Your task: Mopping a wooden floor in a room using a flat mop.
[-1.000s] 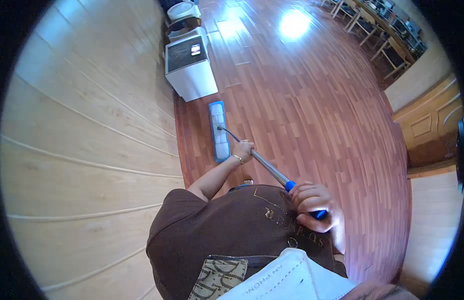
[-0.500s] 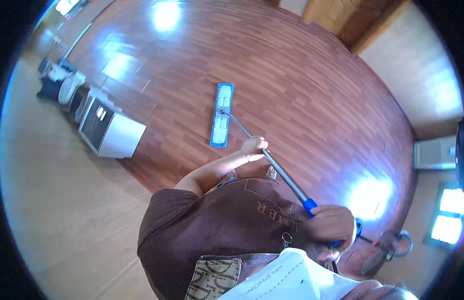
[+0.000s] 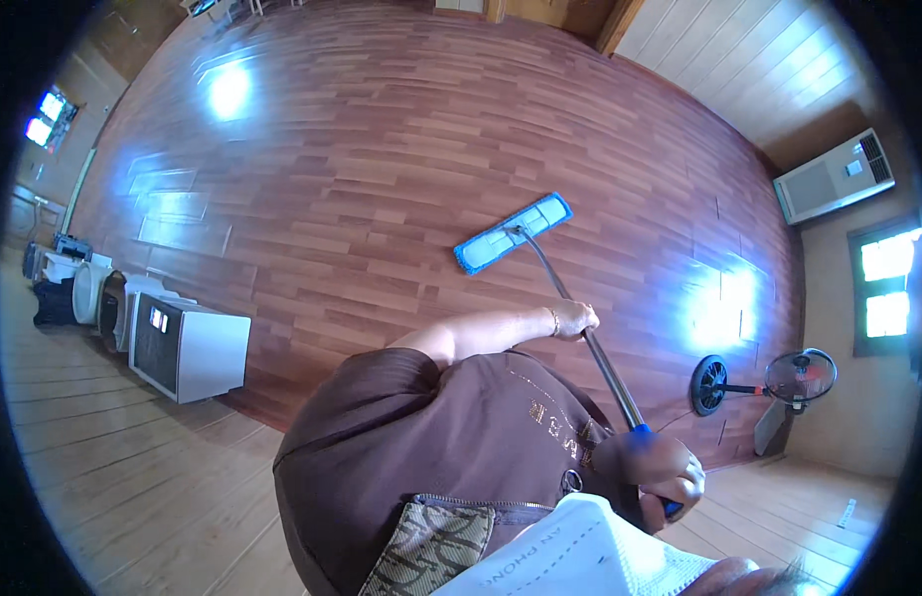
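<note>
A flat mop (image 3: 605, 370) with a long metal pole slants from close to my body out over the wood-plank floor. Its rectangular head (image 3: 540, 221), white on top with a blue fringed pad, lies flat on the boards, angled up to the right. My left hand (image 3: 576, 320) is closed around the middle of the pole, with a bracelet at the wrist. Near my chest my right hand (image 3: 683, 489) wraps the blue grip (image 3: 672, 508) at the pole's upper end; a blurred patch covers part of the pole beside it.
A white cabinet-like box (image 3: 213, 353) with a dark front stands at left, with several items behind it. A pedestal fan (image 3: 744, 388) appears at right. Beyond it, a white air-conditioner-like unit (image 3: 829, 181) stands along the wall, beside a bright window (image 3: 886, 283).
The mop head has swung from nearly upright in view to a slant, shifting right. My left hand has moved right and slightly down with the pole. The whole view has turned.
</note>
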